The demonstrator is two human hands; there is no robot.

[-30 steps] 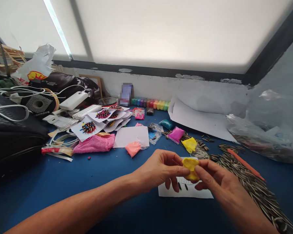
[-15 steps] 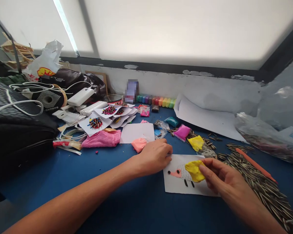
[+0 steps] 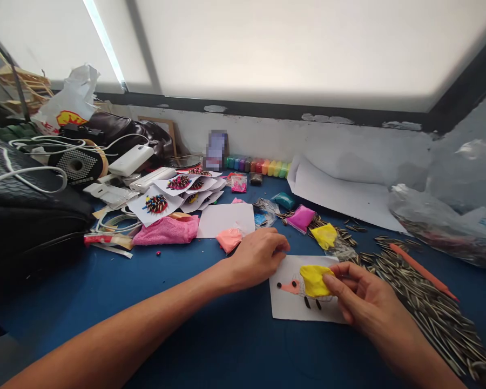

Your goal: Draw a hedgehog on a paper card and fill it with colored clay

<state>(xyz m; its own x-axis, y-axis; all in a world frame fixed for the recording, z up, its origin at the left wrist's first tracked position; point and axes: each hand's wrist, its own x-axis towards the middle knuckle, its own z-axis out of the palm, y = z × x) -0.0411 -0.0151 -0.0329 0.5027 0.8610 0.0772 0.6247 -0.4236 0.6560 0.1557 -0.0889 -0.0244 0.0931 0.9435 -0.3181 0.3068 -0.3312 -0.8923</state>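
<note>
A white paper card (image 3: 281, 305) lies on the blue table, bearing a hedgehog drawing with a pink clay face (image 3: 290, 287). Black clay makes its nose, its eye and two legs. My right hand (image 3: 358, 292) pinches a flattened piece of yellow clay (image 3: 314, 280) between thumb and fingers. The clay lies over the hedgehog's outlined body, though I cannot tell how much of it touches the card. My left hand (image 3: 261, 254) is curled at the card's top-left corner, thumb side against its edge. The tips of its fingers are partly hidden.
Sunflower seeds (image 3: 425, 308) and an orange stick (image 3: 423, 272) lie at right. Beyond the card are yellow (image 3: 324, 236), purple (image 3: 301, 219) and salmon (image 3: 229, 239) clay packets. A pink cloth (image 3: 168, 229), finished hedgehog cards (image 3: 156, 204) and a black bag (image 3: 36, 216) occupy the left.
My right hand has shifted the yellow clay slightly left and up, further over the hedgehog's body. My left hand stays by the card's corner, its fingers slightly raised.
</note>
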